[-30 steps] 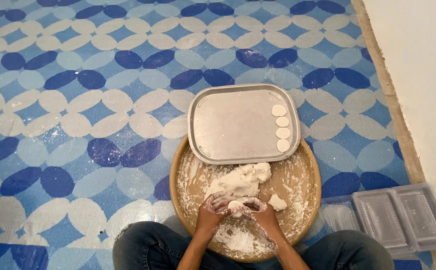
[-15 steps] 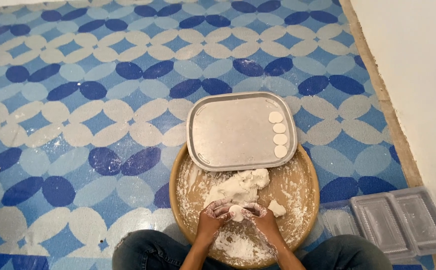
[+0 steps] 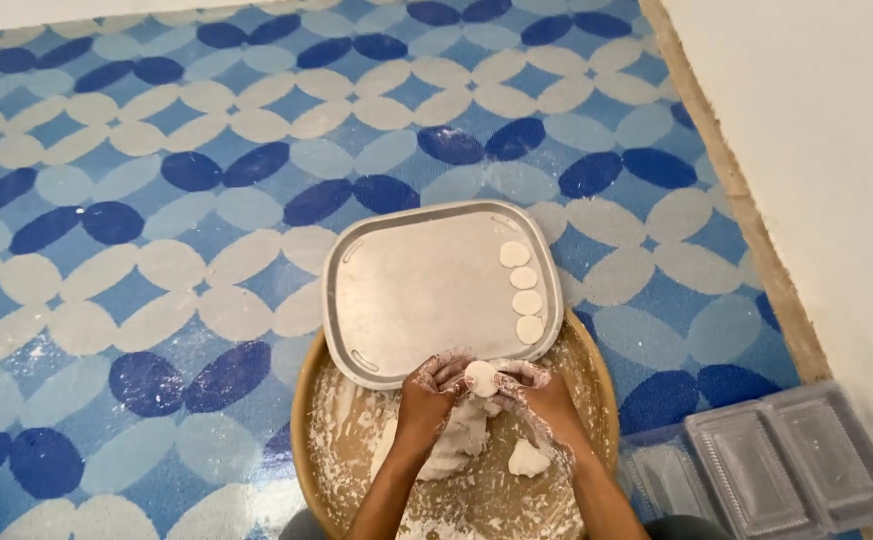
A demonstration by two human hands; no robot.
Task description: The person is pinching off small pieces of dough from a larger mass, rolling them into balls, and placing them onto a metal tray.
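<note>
Both floury hands — left hand (image 3: 432, 385) and right hand (image 3: 539, 392) — are pinching a small dough ball (image 3: 481, 377) together above the round wooden board (image 3: 597, 375), just beside the metal tray (image 3: 427, 290); the arms are hiding part of the dough lump (image 3: 457, 440), and the board's near edge is cut off

Tiled floor (image 3: 157, 250), blue and cream petal pattern, carries everything. Round wooden tray (image 3: 597, 375) directly on floor, beneath grip. Clear plastic containers (image 3: 787, 465) on floor right of grip (near pale wall). Flour smudges on tiles left of grip.
</note>
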